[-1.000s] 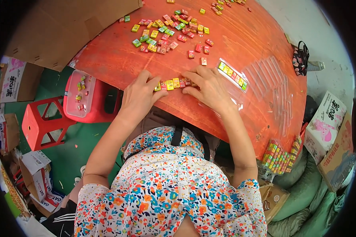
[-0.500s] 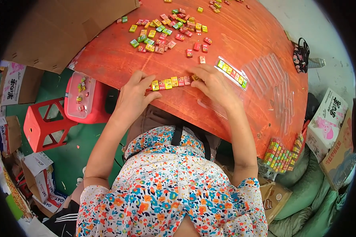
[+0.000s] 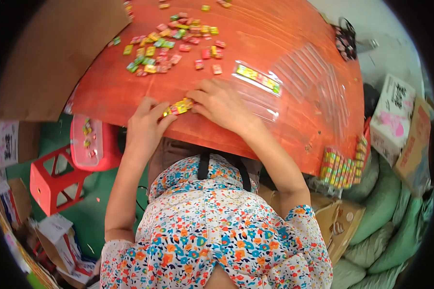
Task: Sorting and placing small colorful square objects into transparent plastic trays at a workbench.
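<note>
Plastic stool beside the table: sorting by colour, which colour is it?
Red, in the head view: the plastic stool.

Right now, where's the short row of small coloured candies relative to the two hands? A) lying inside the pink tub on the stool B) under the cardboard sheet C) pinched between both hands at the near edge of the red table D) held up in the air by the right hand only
C: the row of candies lies on the red table with the left hand and right hand pressing in on it from either end.
</note>
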Tool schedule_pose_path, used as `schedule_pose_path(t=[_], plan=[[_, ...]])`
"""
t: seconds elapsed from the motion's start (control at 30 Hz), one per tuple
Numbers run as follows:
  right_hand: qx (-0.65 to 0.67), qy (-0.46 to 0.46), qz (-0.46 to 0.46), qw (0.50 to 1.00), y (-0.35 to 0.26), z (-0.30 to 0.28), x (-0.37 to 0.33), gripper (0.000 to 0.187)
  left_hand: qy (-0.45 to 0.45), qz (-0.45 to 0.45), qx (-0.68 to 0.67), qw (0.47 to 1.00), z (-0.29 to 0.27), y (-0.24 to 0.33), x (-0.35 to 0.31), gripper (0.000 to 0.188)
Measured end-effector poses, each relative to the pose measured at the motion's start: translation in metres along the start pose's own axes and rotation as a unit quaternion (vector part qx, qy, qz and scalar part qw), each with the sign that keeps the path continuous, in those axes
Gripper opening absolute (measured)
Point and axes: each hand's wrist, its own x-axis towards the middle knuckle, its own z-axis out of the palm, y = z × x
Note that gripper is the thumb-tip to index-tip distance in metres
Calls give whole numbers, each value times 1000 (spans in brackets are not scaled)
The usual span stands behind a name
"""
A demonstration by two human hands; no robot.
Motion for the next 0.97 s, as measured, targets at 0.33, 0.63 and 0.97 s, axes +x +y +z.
schedule_pose_path(t=[0.33,0.63,0.97], plan=[[-58,138,90,985,11,-51,-71,30,-38,162,-67,984,41,48,44,25],[-53,131,194,971,58,-65,-99,28,-87,264,-20,960,91,76,100,23],[1,181,201,963,81,-48,-112,32,-25,326,-20,945,89,45,104,36]])
